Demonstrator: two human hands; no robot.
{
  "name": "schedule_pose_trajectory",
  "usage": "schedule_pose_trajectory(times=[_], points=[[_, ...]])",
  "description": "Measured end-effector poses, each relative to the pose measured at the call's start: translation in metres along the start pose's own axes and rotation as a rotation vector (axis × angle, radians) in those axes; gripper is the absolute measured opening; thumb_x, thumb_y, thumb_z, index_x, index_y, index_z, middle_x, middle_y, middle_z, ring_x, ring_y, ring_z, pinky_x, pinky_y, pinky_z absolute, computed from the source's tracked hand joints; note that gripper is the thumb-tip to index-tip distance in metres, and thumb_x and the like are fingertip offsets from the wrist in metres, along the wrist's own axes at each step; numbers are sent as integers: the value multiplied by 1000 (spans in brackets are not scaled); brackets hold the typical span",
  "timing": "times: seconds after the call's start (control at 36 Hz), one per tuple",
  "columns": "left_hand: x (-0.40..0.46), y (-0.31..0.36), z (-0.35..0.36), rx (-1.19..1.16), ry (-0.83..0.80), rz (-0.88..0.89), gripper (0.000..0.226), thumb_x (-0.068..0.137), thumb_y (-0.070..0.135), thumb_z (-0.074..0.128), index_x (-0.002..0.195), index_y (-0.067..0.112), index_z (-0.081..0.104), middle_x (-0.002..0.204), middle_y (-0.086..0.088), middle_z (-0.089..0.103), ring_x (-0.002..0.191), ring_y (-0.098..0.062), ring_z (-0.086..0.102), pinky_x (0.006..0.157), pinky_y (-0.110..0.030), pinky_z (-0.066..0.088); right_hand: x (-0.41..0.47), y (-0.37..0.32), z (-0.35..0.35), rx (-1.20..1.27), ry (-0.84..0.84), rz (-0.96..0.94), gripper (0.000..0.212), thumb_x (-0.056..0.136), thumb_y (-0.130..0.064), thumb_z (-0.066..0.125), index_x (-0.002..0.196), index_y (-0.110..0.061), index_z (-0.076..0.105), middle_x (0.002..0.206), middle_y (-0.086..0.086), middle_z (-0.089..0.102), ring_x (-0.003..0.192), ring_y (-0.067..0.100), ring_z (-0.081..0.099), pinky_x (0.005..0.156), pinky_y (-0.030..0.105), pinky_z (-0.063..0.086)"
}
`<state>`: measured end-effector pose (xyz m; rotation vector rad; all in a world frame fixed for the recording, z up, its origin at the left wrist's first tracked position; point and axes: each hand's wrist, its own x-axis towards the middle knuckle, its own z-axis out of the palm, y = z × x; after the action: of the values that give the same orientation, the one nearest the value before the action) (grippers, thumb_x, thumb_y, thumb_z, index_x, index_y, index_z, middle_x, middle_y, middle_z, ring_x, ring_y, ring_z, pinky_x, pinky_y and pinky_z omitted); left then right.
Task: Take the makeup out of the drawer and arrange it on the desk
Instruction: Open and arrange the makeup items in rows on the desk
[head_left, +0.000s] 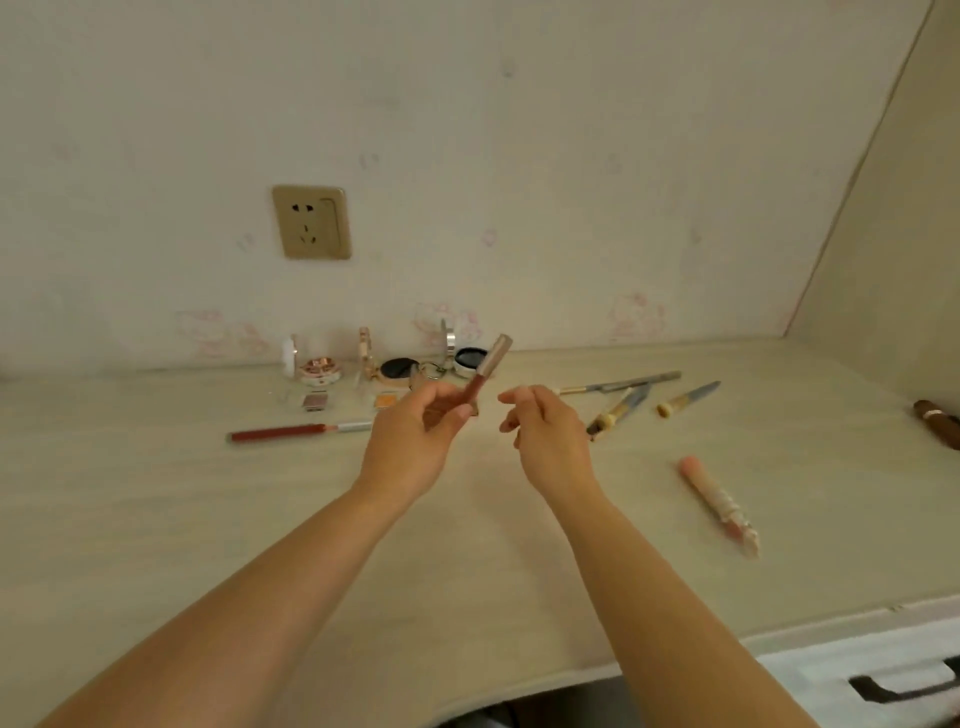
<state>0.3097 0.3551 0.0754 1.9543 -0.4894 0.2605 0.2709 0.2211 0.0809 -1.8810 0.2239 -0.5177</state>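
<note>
Both of our hands are raised over the middle of the desk (156, 519). Our left hand (415, 441) pinches the lower end of a slim lip gloss tube (485, 374) between thumb and curled fingers, so the tube tilts up and to the right, its silvery cap uppermost. Our right hand (545, 431) hangs just beside it, apart from the tube, fingers loosely bent and holding nothing.

Behind our hands, against the wall (519, 156), we see a row of open compacts: a white patterned compact (318, 370), a gold compact (397, 370) with a dark pan, and a white-rimmed compact (470, 359). Two small square pans (315, 401) lie in front of them. To the left lies a red lip pencil (291, 432). To the right lie three makeup brushes (618, 405), near one another, and nearer us a pink tube (719, 501) lies alone. A brown stick-like thing (937, 422) sits at the far right edge. A wall socket (311, 222) is mounted above the compacts.
</note>
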Motion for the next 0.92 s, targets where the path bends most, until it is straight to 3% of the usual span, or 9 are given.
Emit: schedule_pose_trajectory(times=[0.08,0.19,0.36,0.5,0.64,0.81,0.92], points=[[-13,-18,-41,211,30,21,13,86,25,64,97,32,64,92,17,61,83,2,58,70,-7,40,-7,-13,34,86,-28,3,37,100,-35,35,90,-13,64,71,-1,62,63,9,52,67,27,42],[-27,-44,-85,368,56,19,16,83,26,68,99,27,65,95,9,59,87,-9,58,80,-27,48,-16,-20,74,76,-94,16,37,97,-40,39,89,-12,62,64,-3,57,60,9,49,59,24,36],[-44,-67,-124,482,67,54,20,81,27,69,101,27,69,97,9,59,88,-12,59,78,-31,48,-26,-11,117,47,-318,45,26,96,-33,47,82,-15,59,59,-5,53,55,12,45,60,30,38],[-57,-81,-125,534,26,88,17,84,29,66,100,23,70,95,6,62,84,-14,60,74,-28,47,-32,1,127,-17,-337,-5,26,96,-29,46,73,-21,51,61,-6,50,55,9,42,57,26,32],[-59,-85,-123,575,-19,62,28,92,36,52,105,18,70,94,-2,67,84,-23,62,73,-34,47,-32,5,124,32,-348,-28,25,96,-24,47,71,-20,50,60,-6,47,52,8,38,54,23,29],[-63,-83,-124,598,-51,1,40,97,43,32,85,20,63,78,8,65,74,-18,61,68,-34,46,-33,8,123,98,-375,-46,23,98,-20,45,76,-17,52,56,-5,44,45,2,35,51,22,29],[-65,-78,-124,549,-21,1,23,88,47,55,104,31,58,83,18,58,74,-5,55,65,-24,41,-34,7,122,105,-354,-43,20,98,-19,43,83,-13,55,58,-4,47,49,6,38,53,23,31]])
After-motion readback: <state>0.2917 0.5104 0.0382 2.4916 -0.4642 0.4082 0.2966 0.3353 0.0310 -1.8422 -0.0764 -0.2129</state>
